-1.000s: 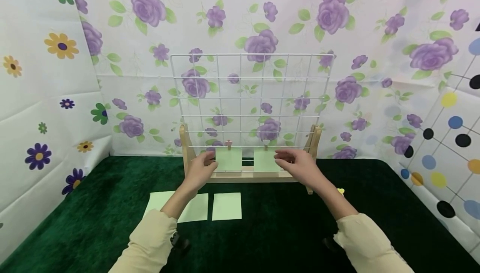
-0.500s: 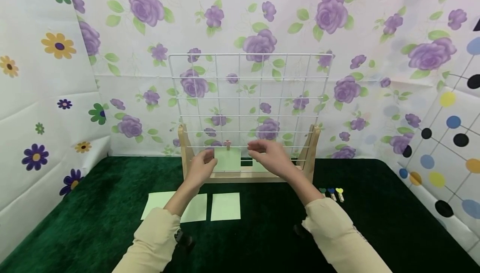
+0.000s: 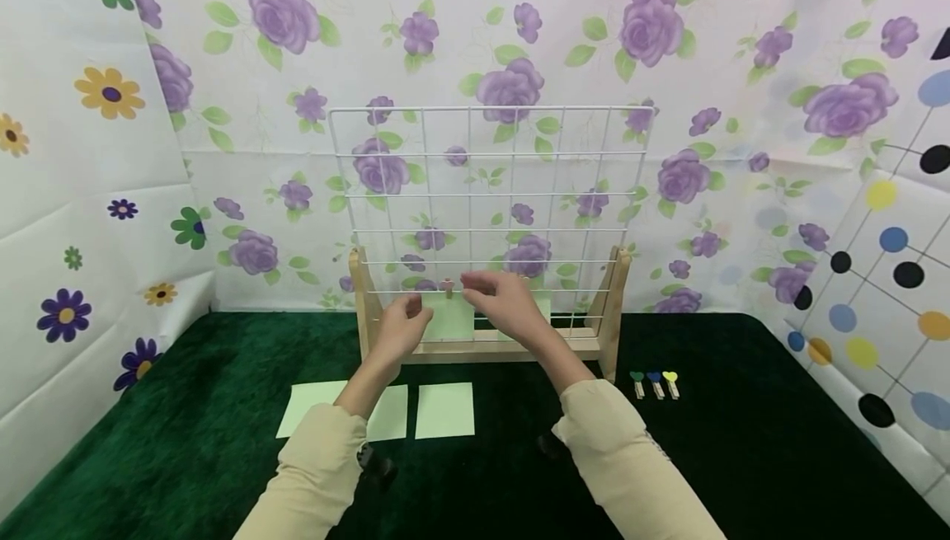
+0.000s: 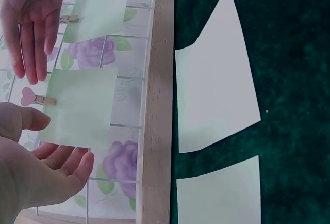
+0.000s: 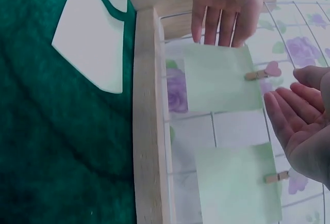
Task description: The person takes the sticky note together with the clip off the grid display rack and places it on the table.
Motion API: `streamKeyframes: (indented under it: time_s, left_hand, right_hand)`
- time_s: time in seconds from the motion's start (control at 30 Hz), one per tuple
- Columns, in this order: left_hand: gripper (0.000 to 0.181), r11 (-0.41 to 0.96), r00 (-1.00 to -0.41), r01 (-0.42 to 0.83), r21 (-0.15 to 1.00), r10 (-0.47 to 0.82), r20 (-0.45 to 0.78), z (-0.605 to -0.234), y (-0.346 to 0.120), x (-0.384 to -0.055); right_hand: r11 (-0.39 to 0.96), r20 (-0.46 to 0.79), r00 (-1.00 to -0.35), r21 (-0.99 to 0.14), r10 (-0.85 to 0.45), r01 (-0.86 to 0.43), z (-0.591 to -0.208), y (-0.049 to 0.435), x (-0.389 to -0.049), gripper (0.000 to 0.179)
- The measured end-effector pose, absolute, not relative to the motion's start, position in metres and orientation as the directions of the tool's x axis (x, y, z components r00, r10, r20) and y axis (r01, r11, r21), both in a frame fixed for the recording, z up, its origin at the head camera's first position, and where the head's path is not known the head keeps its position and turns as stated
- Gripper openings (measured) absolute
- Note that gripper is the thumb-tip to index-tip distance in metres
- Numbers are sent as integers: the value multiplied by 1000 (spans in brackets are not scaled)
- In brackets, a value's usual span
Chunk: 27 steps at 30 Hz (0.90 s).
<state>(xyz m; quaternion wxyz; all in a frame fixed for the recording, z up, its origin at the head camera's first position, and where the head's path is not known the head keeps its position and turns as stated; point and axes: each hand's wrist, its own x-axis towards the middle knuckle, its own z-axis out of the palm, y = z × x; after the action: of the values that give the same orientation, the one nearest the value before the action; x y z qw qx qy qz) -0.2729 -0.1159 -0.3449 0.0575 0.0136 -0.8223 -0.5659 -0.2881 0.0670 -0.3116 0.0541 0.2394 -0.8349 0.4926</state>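
Observation:
A pale green paper hangs on the white wire grid, held by a small wooden clothespin with a pink heart. At its left edge is my left hand, fingers relaxed and thumb apart; the left wrist view shows the fingertips close to the paper, contact unclear. My right hand hovers before the grid near the clothespin, fingers extended and holding nothing, as the right wrist view shows. It partly hides a second green paper, which has its own clothespin.
Several loose pale green papers lie on the dark green cloth at front left. Three clothespins with green, blue and yellow hearts lie at right. The grid stands in a wooden base. Patterned sheets surround the table.
My right hand has moved left from the second paper to the first one's clothespin. My left hand has stayed by the first paper's edge. The three loose clothespins came into view.

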Motion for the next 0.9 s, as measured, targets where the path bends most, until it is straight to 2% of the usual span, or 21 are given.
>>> streamKeyframes:
  time_s: [0.5,0.73,0.9]
  left_hand:
    - [43,376,-994,33,926,-80,68,-348,-119,-279]
    - [38,364,-992,52,930,-86,89,-349,-120,-281]
    - [30,364,-987,85,928,-97,129,-350,-119,-278]
  right_hand:
    - [493,249,-912,-778,-328,-389,-305,37,-290,42]
    - [613,244,-905,-672,-347,-416,-297,29,-296,38]
    - [646,236,-909,-644,-344,-411,-295,25,-298,34]
